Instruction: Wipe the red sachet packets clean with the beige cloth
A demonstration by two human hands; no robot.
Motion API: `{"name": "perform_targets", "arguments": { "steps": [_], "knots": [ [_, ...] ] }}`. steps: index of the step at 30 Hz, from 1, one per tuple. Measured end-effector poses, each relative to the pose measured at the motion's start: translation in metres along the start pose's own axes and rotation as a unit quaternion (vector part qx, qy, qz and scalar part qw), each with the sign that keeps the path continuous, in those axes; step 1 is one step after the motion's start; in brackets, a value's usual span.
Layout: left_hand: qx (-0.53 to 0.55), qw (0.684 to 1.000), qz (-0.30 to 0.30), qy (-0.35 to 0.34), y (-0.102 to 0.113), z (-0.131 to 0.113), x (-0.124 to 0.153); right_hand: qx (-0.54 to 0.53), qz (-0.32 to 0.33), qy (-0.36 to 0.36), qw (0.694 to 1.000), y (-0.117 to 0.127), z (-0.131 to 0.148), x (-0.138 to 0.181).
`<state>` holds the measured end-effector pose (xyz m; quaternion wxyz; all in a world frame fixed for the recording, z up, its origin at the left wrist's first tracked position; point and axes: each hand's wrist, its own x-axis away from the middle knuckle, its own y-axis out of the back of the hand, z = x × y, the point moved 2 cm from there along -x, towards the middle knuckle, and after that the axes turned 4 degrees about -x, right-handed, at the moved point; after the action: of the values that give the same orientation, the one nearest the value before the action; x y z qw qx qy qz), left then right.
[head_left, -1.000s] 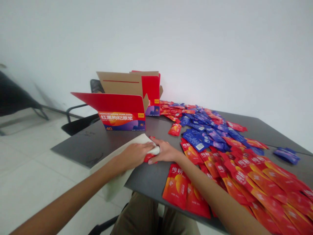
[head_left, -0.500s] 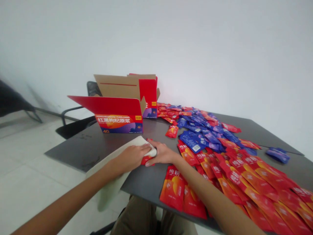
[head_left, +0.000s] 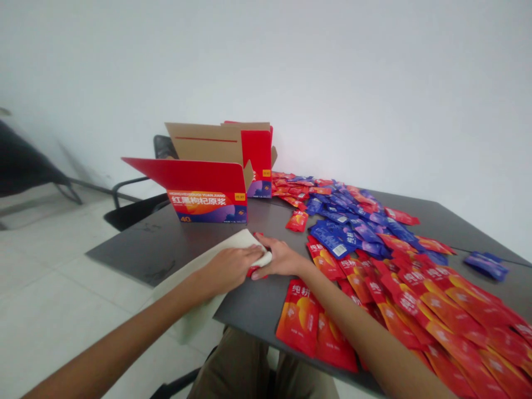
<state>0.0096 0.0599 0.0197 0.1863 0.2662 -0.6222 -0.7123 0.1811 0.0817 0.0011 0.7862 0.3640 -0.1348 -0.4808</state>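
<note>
A red pouch (head_left: 251,271) lies on the table between my hands, mostly covered by them and by a pale cloth. My right hand (head_left: 279,258) grips its right side, thumb at the near end and fingers at the far end. With its fingers pressed down, my left hand (head_left: 233,270) holds the pale cloth (head_left: 243,238) over the pouch. The cloth trails left beneath my forearm and hangs past the table edge. Close to my right forearm lie more red pouches (head_left: 297,318), overlapping in rows.
An open red carton (head_left: 208,206) stands on the grey table (head_left: 266,303) beyond my hands, with a second carton (head_left: 260,160) behind it. Blue pouches (head_left: 332,238) and red ones are heaped at the back right. A lone blue pouch (head_left: 486,266) lies far right. A black chair (head_left: 133,213) is at the left.
The whole view has shifted slightly, so things sit a little further right. My left hand and the cloth now cover more of the red pouch; my right hand keeps its grip.
</note>
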Motion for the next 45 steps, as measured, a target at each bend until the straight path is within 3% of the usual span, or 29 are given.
{"name": "perform_targets", "arguments": {
  "steps": [2, 4, 9, 14, 19, 24, 29, 34, 39, 45],
  "knots": [
    [-0.011, 0.998, 0.023, 0.063, 0.001, 0.008, -0.003, -0.013, 0.000, 0.011, 1.000, 0.001, 0.002, 0.001],
    [-0.018, 0.996, 0.031, 0.082, 0.000, 0.010, -0.005, -0.020, 0.005, 0.021, 1.000, 0.002, 0.004, 0.001],
    [0.022, 0.999, 0.000, -0.038, -0.001, -0.004, -0.001, 0.000, 0.014, 0.019, 1.000, 0.002, 0.006, 0.001],
    [0.007, 0.997, 0.017, 0.070, -0.001, 0.009, -0.003, -0.009, 0.000, 0.014, 1.000, 0.002, 0.004, 0.001],
    [0.049, 0.998, -0.008, -0.044, -0.004, 0.000, -0.002, -0.015, 0.016, 0.039, 0.999, 0.003, 0.008, 0.002],
    [0.012, 0.998, 0.018, 0.055, -0.001, 0.004, -0.007, 0.006, 0.001, 0.009, 1.000, 0.003, 0.006, 0.001],
    [0.019, 0.999, -0.004, -0.048, -0.001, -0.007, -0.003, -0.004, 0.020, 0.036, 0.999, 0.002, 0.007, 0.001],
    [0.002, 0.998, 0.012, 0.061, 0.001, 0.006, -0.006, -0.009, 0.001, 0.036, 0.999, 0.004, 0.010, 0.002],
    [0.023, 0.999, 0.004, -0.048, 0.000, -0.005, -0.001, -0.011, 0.016, 0.042, 0.999, 0.003, 0.009, 0.002],
    [0.010, 0.997, 0.019, 0.077, -0.001, 0.008, -0.006, -0.008, -0.003, 0.023, 1.000, 0.002, 0.005, 0.001]
  ]
}}
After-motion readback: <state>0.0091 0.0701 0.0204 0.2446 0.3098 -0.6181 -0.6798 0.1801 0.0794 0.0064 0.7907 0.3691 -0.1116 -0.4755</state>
